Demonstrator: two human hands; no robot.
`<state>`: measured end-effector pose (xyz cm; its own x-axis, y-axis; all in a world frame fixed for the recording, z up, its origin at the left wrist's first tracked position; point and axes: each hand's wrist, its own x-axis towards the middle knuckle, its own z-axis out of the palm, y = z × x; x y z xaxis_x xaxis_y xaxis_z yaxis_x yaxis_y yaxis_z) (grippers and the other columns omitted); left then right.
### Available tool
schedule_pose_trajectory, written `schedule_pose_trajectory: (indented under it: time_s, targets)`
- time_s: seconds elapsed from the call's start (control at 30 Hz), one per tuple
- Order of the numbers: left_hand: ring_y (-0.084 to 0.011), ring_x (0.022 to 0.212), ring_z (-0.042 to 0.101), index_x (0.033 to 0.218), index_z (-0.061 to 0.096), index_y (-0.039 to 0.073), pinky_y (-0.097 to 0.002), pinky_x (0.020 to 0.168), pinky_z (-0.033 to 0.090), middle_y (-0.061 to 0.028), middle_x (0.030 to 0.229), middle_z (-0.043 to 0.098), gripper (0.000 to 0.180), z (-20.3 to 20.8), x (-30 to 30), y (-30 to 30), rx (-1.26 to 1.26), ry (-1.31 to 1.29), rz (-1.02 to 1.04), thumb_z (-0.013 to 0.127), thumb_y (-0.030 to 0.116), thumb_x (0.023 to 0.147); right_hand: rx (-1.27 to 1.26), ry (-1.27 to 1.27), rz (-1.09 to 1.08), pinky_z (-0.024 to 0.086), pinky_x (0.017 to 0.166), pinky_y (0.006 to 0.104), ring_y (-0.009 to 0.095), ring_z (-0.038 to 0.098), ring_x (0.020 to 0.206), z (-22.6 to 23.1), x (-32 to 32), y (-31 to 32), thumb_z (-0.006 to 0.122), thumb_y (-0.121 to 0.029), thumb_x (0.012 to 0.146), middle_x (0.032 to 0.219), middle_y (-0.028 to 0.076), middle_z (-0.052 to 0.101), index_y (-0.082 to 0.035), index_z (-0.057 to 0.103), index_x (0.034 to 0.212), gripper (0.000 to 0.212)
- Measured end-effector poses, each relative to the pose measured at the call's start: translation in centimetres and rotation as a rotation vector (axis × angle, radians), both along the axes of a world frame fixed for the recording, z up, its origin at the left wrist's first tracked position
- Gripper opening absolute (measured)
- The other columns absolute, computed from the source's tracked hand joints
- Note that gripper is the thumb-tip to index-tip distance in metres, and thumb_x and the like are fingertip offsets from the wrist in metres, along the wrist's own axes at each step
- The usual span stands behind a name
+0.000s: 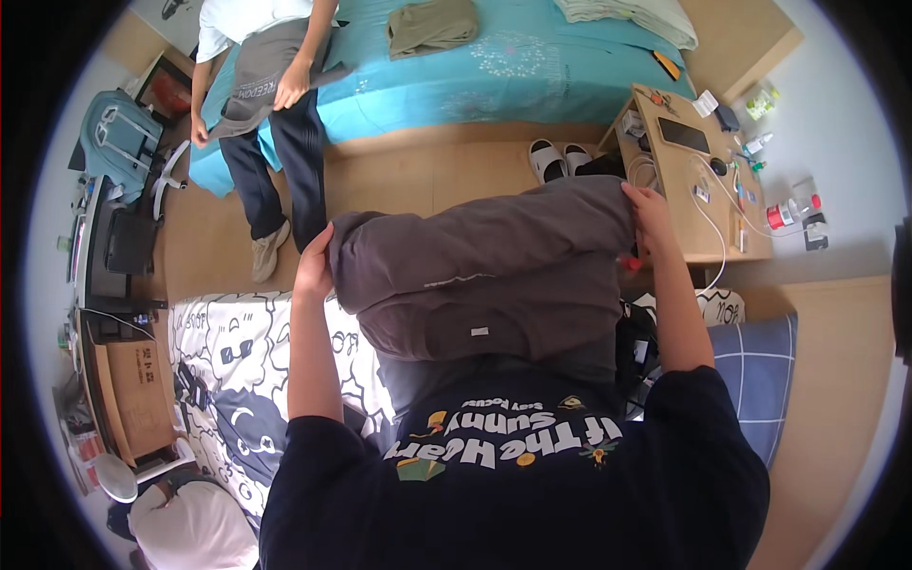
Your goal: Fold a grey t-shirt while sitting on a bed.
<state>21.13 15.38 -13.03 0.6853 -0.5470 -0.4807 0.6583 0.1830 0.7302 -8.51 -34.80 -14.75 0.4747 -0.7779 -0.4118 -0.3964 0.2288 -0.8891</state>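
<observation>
A dark grey-brown T-shirt point(494, 313) lies across my lap, its neckline with a small white label toward me. Its far part is folded over into a thick, wide band that hangs up between my hands. At the left end of that band, my left hand point(314, 264) is closed on the cloth. My right hand point(649, 217) grips the far right corner, thumb on the near side. Most of the fingers on both hands are hidden behind the fabric.
Opposite me, a person point(261, 57) on a blue bed point(380, 85) holds a grey garment point(249, 109). A folded olive garment point(432, 26) lies there. A wooden desk point(698, 228) with a phone point(683, 135) stands right. White slippers point(548, 161) are on the floor. A patterned bedspread point(237, 328) lies left.
</observation>
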Motion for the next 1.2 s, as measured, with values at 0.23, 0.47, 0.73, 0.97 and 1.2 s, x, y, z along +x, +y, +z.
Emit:
schedule_pose_trajectory:
  time_s: [0.23,0.47,0.73,0.97,1.2]
  targets:
    - [-0.0219,0.105,0.06,0.118,0.056,-0.005,-0.0353,0.094,0.047,-0.0127,0.114,0.063,0.036,0.2,0.1,-0.2,-0.035,0.062,-0.045,0.046,0.025,0.099,-0.546,0.123,0.161,0.047,0.069,0.033,0.022,0.064,0.074,1.2,-0.4,1.1,0.069,-0.034,0.082,0.079,0.013,0.068,0.003,0.069,0.088,0.037]
    - [-0.0119,0.075,0.059,0.094,0.064,-0.005,-0.0263,0.069,0.049,-0.0058,0.084,0.065,0.027,4.1,-1.3,-3.9,0.407,-0.373,-0.247,0.062,0.021,0.09,-0.616,0.045,0.173,0.048,0.069,0.0306,0.02,0.065,0.074,1.4,-0.2,1.6,0.069,-0.028,0.082,0.081,0.014,0.069,0.004,0.069,0.092,0.034]
    - [-0.0079,0.066,0.049,0.084,0.065,-0.001,-0.0248,0.057,0.038,0.0009,0.071,0.056,0.027,5.0,-0.8,-5.0,0.746,-0.831,-0.522,0.065,0.026,0.086,-0.542,0.118,0.174,0.047,0.067,0.028,0.015,0.06,0.072,0.7,0.3,1.6,0.072,-0.028,0.081,0.076,0.009,0.066,0.002,0.066,0.089,0.032]
    - [-0.0096,0.086,0.058,0.103,0.061,0.002,-0.0257,0.077,0.047,-0.0016,0.093,0.064,0.026,2.4,0.7,-1.8,0.146,-0.265,-0.053,0.057,0.026,0.095,-0.042,-0.294,0.031,0.045,0.075,0.0266,0.013,0.058,0.081,0.9,-0.3,0.6,0.069,-0.025,0.086,0.086,0.004,0.064,-0.002,0.063,0.095,0.025]
    - [-0.0181,0.103,0.06,0.113,0.059,-0.001,-0.0326,0.093,0.047,-0.0076,0.11,0.065,0.029,1.0,1.9,0.6,-0.028,0.004,0.024,0.05,0.022,0.098,0.232,-0.616,0.003,0.048,0.084,0.0306,0.015,0.061,0.089,1.2,-0.3,-1.1,0.063,-0.014,0.09,0.092,0.005,0.065,-0.007,0.061,0.095,0.009]
